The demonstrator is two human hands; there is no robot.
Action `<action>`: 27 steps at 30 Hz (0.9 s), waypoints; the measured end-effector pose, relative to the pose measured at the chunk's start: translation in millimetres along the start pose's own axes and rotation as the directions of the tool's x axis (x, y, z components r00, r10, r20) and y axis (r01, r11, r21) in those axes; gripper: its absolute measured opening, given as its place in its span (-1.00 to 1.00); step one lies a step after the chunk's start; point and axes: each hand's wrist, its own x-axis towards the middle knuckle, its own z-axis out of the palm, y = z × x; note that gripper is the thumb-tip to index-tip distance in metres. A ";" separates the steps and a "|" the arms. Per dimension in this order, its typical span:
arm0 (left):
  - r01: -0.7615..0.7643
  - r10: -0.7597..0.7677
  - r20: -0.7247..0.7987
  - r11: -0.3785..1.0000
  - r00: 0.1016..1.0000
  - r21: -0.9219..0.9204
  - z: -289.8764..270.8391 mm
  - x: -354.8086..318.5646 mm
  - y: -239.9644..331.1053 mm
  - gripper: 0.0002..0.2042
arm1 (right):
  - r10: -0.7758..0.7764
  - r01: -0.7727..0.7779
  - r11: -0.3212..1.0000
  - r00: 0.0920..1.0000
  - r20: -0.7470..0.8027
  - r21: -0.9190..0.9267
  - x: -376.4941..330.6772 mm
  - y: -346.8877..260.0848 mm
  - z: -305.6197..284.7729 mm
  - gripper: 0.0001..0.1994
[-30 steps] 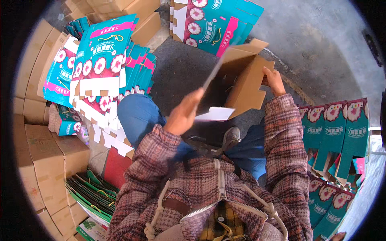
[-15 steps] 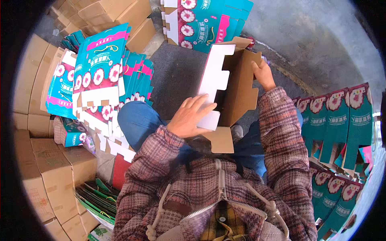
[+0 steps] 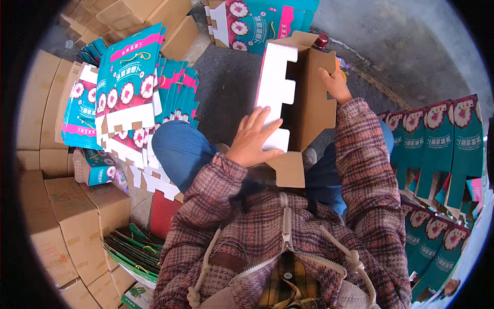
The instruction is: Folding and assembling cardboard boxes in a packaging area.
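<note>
Head view: the open carton (image 3: 298,110) stood at the centre of the frame, its bare brown inside showing.
Left grip (image 3: 254,138): my fingers lay spread on the lower end of the notched white flap (image 3: 275,77).
Right grip (image 3: 335,85): I pinched the brown wall (image 3: 318,105) near its upper right; the fingertips behind it were hidden.
Carton: to my judgement, light, level pressure from both sides suited it best, since squeezing harder could have creased the flap.
</note>
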 end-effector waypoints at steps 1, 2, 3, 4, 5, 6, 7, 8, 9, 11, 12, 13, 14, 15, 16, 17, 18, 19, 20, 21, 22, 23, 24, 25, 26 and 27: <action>-0.006 0.005 0.003 1.000 1.000 0.014 2.0 -1.1 -1.4 -0.25 | 0.003 -0.003 1.000 1.000 -0.002 0.002 1.1 2.0 0.9 -0.67; -0.012 0.011 0.006 1.000 1.000 0.027 4.0 -2.6 -3.0 -0.27 | 0.006 -0.006 1.000 1.000 0.001 -0.011 2.8 3.9 2.1 -0.65; -0.013 0.013 0.009 1.000 1.000 0.027 6.9 -6.0 -5.0 -0.27 | 0.008 -0.008 1.000 1.000 0.005 -0.026 3.2 4.2 1.9 -0.64; -0.036 0.037 0.007 0.999 0.999 -0.033 9.2 -13.1 -7.5 -0.29 | 0.010 -0.010 1.000 1.000 0.003 -0.025 2.6 4.8 2.2 -0.64; -0.059 0.059 0.003 0.994 0.998 -0.094 10.1 -20.8 -8.6 -0.30 | 0.032 -0.032 0.998 0.999 0.002 -0.063 2.4 5.3 3.8 -0.62; -0.060 0.061 0.005 0.994 0.998 -0.094 9.6 -29.3 -7.6 -0.30 | 0.055 -0.054 0.993 0.999 0.000 -0.101 2.4 5.2 5.2 -0.61; -0.088 0.092 0.025 0.988 0.995 -0.128 6.8 -39.3 -5.0 -0.31 | 0.077 -0.077 0.988 0.997 -0.006 -0.137 2.5 6.0 4.9 -0.59; -0.114 0.122 0.044 0.980 0.992 -0.162 4.3 -46.5 -0.5 -0.32 | 0.078 -0.079 0.988 0.997 -0.010 -0.135 3.3 6.7 2.6 -0.59; -0.081 0.079 -0.018 0.990 0.997 -0.118 2.2 -48.4 11.6 -0.41 | 0.087 -0.086 0.991 0.996 0.005 -0.107 4.8 8.5 1.6 -0.60; -0.069 0.063 -0.104 0.996 0.993 -0.055 14.1 -41.9 11.7 -0.48 | 0.094 -0.092 0.993 0.995 0.021 -0.080 6.5 12.1 1.0 -0.61; -0.053 0.054 -0.192 0.999 0.980 0.007 20.9 -35.7 11.3 -0.55 | 0.045 -0.045 0.996 0.999 -0.008 -0.076 7.9 17.0 2.8 -0.61; 0.001 -0.005 -0.329 1.000 0.944 -0.012 28.3 -26.9 16.7 -0.66 | -0.004 0.001 0.997 0.999 -0.032 -0.071 7.9 16.0 5.6 -0.62; 0.006 -0.009 -0.332 1.000 0.943 -0.011 31.3 -21.9 21.4 -0.66 | -0.007 0.005 0.997 1.000 -0.027 -0.071 6.8 15.2 8.8 -0.62; 0.131 -0.122 -0.317 0.991 0.940 0.005 33.1 -16.3 25.8 -0.66 | -0.020 0.018 0.999 0.999 -0.037 -0.044 3.7 13.8 11.7 -0.62; 0.253 -0.234 -0.305 0.967 0.923 0.022 34.6 -11.5 31.0 -0.67 | -0.033 0.032 0.999 0.998 -0.048 -0.017 1.8 10.6 12.7 -0.62; 0.285 -0.267 -0.289 0.958 0.919 0.023 34.8 -7.1 37.4 -0.62 | -0.035 0.034 0.999 0.998 -0.048 -0.018 2.2 9.8 11.6 -0.62; 0.278 -0.260 -0.290 0.960 0.921 0.023 36.6 -3.3 40.6 -0.62 | -0.003 0.001 0.999 1.000 -0.029 -0.046 2.6 12.1 9.4 -0.62; 0.181 -0.100 -0.338 0.960 0.936 0.214 38.3 0.0 43.3 -0.59 | 0.030 -0.031 0.997 0.999 -0.010 -0.074 3.1 14.3 7.1 -0.63; 0.088 0.066 -0.355 0.911 0.933 0.402 40.8 3.9 46.7 -0.56 | 0.029 -0.030 0.997 0.999 -0.017 -0.076 2.5 16.9 4.4 -0.63; 0.043 0.038 -0.313 0.968 0.949 0.246 48.6 3.7 54.3 -0.49 | 0.054 -0.057 0.995 0.998 -0.032 -0.080 0.1 14.9 4.2 -0.63; 0.047 0.035 -0.315 0.967 0.948 0.249 51.6 4.2 61.5 -0.49 | 0.077 -0.080 0.993 0.996 -0.045 -0.081 -1.6 11.8 5.5 -0.63; 0.042 0.004 -0.300 0.988 0.954 0.145 53.9 5.1 67.7 -0.46 | 0.073 -0.076 0.994 0.996 -0.041 -0.078 -2.5 8.7 8.0 -0.63; 0.036 -0.024 -0.282 0.999 0.959 0.038 55.4 7.1 72.2 -0.43 | 0.092 -0.095 0.994 0.995 -0.040 -0.059 -2.8 6.5 8.9 -0.62; 0.048 -0.027 -0.288 0.997 0.957 0.066 58.2 10.3 71.4 -0.42 | 0.112 -0.113 0.993 0.993 -0.038 -0.039 -3.5 4.4 9.4 -0.61; 0.052 -0.030 -0.291 0.996 0.956 0.067 59.9 10.7 71.4 -0.42 | 0.108 -0.110 0.993 0.994 -0.034 -0.039 -4.7 2.4 9.5 -0.61; 0.062 -0.035 -0.301 0.995 0.953 0.078 61.7 11.6 70.6 -0.47 | 0.010 -0.010 1.000 0.999 -0.030 0.014 -6.6 -3.1 9.1 -0.56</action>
